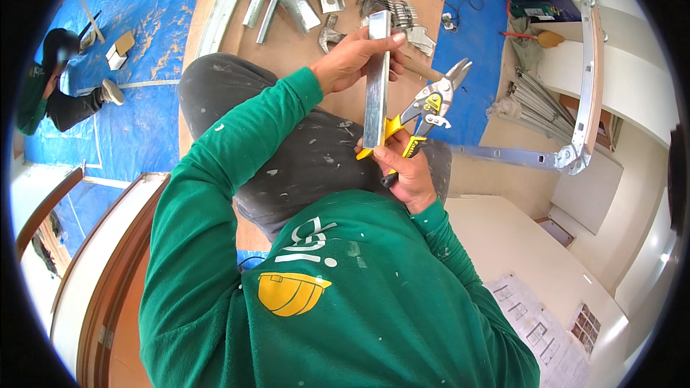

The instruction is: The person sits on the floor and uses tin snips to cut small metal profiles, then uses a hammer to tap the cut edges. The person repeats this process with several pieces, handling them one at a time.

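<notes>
Watching remotely, I see metal channel (376, 90) held lengthwise above dark trousers (287, 165). Left hand (348, 59) gripping its upper part, thumb across face. Right hand (408, 174) wrapped round handles of yellow-handled snips (431, 104); can't quite tell whether it also pinches channel's lower end or merely touches. My worry: if right grip is split between both, snips could drop onto trousers; channel slipping in left hand could cut bare skin on thin edges.

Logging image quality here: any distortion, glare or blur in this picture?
Head view: lens bows the brown wooden frame; head view: small glare spots near the right edge; head view: left hand, right hand, metal channel and snips look reasonably sharp.
</notes>
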The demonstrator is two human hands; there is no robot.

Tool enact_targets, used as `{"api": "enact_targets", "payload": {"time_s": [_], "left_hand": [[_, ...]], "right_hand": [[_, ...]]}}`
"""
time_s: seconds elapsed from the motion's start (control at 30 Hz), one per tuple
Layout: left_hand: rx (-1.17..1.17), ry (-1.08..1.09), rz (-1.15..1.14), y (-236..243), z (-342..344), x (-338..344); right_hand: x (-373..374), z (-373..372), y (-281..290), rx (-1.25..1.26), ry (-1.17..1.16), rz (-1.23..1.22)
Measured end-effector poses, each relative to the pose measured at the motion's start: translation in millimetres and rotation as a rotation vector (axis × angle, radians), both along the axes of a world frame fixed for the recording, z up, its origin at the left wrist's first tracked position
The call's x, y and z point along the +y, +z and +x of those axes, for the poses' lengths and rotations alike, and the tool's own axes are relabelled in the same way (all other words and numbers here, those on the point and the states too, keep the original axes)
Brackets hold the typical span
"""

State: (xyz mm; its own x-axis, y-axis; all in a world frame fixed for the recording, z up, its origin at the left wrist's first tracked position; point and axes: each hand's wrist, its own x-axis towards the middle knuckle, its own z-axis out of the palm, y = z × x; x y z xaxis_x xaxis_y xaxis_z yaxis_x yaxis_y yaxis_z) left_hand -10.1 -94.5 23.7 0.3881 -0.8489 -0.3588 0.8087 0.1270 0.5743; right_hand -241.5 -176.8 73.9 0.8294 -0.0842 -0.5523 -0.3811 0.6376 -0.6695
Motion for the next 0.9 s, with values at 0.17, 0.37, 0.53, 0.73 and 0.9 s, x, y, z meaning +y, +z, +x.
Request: {"api": "enact_targets", "payload": {"time_s": [0.17,0.37,0.53,0.73,0.9], "left_hand": [[0.139,0.055,-0.128,1.3,8.5,7.0],[0.061,-0.063,-0.179,11.4,15.3,15.7],[0.047,-0.128,-0.199,18.4,12.3,14.2],[0.096,-0.218,-0.307,15.6,11.9,15.6],[0.1,-0.247,-0.279,16.7,10.6,15.7]], "right_hand": [[6.6,5.4,3.8,-0.006,0.155,-0.088],[-46.0,-7.9,37.3,0.092,0.544,-0.728],[-62.1,-14.1,59.6,0.116,0.751,-1.12],[-50.3,-19.0,50.2,0.106,0.738,-1.201],[-45.6,-15.1,50.0,0.094,0.777,-1.243]]}}
